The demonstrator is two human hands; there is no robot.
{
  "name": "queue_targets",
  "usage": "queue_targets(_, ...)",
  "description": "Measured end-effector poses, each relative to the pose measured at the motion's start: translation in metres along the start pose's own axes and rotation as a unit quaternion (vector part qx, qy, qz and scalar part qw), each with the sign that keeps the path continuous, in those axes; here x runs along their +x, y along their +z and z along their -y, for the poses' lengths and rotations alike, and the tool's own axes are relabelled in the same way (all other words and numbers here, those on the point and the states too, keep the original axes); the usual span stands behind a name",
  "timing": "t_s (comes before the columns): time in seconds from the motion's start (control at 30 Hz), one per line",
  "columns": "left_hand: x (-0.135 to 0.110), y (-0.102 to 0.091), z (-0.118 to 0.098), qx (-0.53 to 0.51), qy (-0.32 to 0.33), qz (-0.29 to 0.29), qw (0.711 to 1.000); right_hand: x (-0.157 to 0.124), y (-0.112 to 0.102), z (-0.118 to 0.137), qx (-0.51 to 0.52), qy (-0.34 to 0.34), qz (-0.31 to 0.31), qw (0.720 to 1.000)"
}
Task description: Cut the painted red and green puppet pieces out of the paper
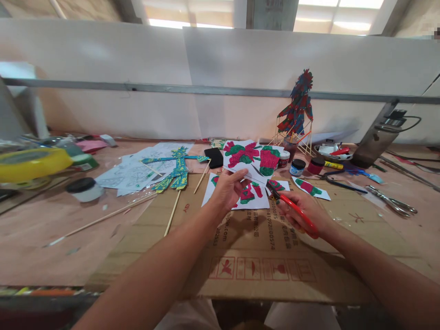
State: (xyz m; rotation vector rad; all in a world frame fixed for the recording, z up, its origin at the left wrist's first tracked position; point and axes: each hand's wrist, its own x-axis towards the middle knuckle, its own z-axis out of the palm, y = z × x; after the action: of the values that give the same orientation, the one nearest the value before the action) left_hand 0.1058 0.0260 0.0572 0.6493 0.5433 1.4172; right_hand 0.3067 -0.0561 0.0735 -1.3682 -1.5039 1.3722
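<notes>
My left hand (227, 189) pinches the lower edge of a white paper sheet (252, 158) painted with red and green shapes, lifted a little above the cardboard. My right hand (304, 211) grips red-handled scissors (292, 208), their blades pointing up-left toward that sheet. Under both hands lies a flattened brown cardboard box (261, 256) with red print. More painted paper pieces (252, 195) lie on it just beyond my left hand, and a smaller cut piece (311, 188) rests to the right.
A blue-green paper puppet on sticks (177, 167) lies over printed sheets at left. A red-blue puppet (298, 103) stands at the back wall. Paint jars (297, 166), a black-lidded tub (84, 189), a yellow bowl (32, 164), pliers (392, 201) and long skewers (103, 217) crowd the wooden table.
</notes>
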Motion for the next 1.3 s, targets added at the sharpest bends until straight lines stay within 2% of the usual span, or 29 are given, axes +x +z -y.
queue_targets(0.27,-0.005,0.005,0.009,-0.012,0.013,-0.018,1.000,0.002,0.006,-0.007,0.018,0.007,-0.035,0.999)
queue_targets(0.43,-0.013,0.011,0.013,-0.017,0.019,-0.038,0.999,0.003,0.007,-0.004,0.038,0.042,-0.040,0.998)
queue_targets(0.73,-0.016,0.015,0.012,-0.043,-0.003,-0.043,0.998,-0.006,0.010,0.003,-0.015,-0.004,-0.056,0.998)
queue_targets(0.97,-0.022,0.016,0.020,-0.046,0.009,-0.051,0.998,0.004,0.015,-0.010,0.016,-0.042,-0.062,0.997)
queue_targets(1.3,-0.024,0.019,0.014,-0.084,-0.013,-0.025,0.996,0.000,0.013,-0.008,0.027,-0.028,-0.087,0.995)
